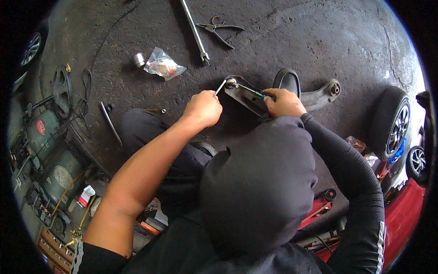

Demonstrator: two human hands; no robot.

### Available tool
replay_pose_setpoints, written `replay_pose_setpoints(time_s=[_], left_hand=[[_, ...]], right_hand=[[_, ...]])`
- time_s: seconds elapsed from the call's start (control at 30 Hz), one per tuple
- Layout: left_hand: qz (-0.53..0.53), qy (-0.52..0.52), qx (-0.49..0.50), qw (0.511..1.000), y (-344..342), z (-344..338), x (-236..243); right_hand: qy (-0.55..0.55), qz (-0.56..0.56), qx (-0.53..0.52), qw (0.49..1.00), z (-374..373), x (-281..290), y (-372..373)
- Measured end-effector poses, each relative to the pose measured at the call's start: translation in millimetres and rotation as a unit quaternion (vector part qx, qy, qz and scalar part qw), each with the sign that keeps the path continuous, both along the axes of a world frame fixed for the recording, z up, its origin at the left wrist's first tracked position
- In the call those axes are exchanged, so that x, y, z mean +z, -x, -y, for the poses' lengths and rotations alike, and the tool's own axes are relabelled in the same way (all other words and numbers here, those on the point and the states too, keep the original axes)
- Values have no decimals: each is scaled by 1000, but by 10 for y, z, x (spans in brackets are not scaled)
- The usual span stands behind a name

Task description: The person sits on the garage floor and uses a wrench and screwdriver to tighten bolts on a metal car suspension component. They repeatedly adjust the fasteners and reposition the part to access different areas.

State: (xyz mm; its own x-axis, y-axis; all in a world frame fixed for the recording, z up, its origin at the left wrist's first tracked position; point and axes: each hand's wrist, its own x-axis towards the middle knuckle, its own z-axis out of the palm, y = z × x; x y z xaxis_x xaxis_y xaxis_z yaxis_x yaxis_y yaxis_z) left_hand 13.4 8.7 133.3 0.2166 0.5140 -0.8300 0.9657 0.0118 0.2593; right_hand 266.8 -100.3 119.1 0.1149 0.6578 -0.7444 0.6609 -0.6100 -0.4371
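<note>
My left hand (204,108) is closed around a tool whose thin metal shaft (220,87) sticks out toward the ball joint (232,83). Its handle is hidden in the fist. In my right hand (285,102) is a screwdriver (250,90) with a greenish handle, its shaft reaching the same joint from the right. Both tips meet at or beside the joint; exact contact is too small to tell. The joint sits at the left end of a dark metal control arm (317,98) lying on the floor. A dark shoe (287,81) rests over the arm's middle.
Beyond the arm lie a plastic bag (164,65), a silver cylindrical part (138,60), a long metal bar (195,32) and pliers (219,32). A metal tube (111,123) is at left, near a green compressor (45,128). A wheel (393,123) stands at right.
</note>
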Motion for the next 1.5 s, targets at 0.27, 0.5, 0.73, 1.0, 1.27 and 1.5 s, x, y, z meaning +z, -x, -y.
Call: replay_pose_setpoints(time_s=[0.27, 0.5, 0.73, 1.0, 1.27, 1.5], left_hand=[[-68, 12, -17, 997, -199, 66, 49], [-34, 0, -19, 999, -195, 85, 40], [5, -56, -27, 998, 115, 83, 22], [-16, -51, -84, 995, 58, 7, 131], [-38, -44, -52, 997, -48, 66, 59], [-35, -36, -68, 996, 114, -80, 20]], right_hand=[[7, -14, 8, 1000, -54, -152, -74], [44, -36, -7, 998, -112, -108, -99], [23, -32, 2, 999, -68, -124, -84], [-5, -9, 29, 1000, -67, -35, -22], [3, 15, 38, 999, -88, 35, 14], [17, -2, 38, 999, -142, -9, -7]])
